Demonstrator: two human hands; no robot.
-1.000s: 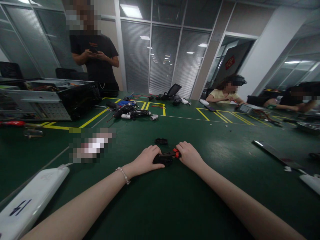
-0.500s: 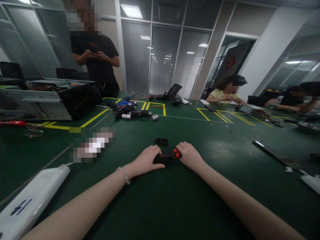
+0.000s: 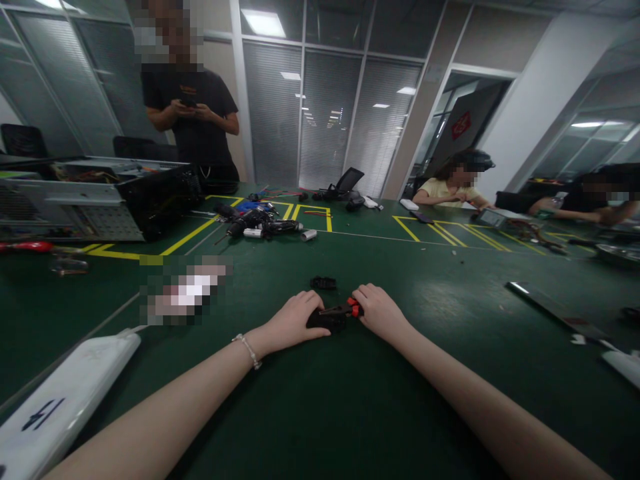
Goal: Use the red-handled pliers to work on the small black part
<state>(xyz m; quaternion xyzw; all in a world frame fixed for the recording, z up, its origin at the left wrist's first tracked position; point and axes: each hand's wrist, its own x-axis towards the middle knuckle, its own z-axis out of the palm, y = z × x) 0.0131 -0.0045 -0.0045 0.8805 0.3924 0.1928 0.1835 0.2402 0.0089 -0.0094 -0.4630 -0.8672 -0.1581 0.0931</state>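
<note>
Both my hands rest on the green table mat (image 3: 320, 400) around a small black part (image 3: 326, 319). My left hand (image 3: 293, 320) curls over its left side, fingers closed on it. My right hand (image 3: 379, 310) is closed on a small red-handled tool (image 3: 350, 309) whose tip reaches onto the black part. A second small black piece (image 3: 323, 283) lies on the mat just beyond my hands, untouched.
An open computer case (image 3: 95, 200) stands at the far left. A heap of tools and cables (image 3: 260, 223) lies mid-table. A white power strip (image 3: 60, 407) sits near left, a dark metal panel (image 3: 550, 307) at right. One person stands behind; others sit at far right.
</note>
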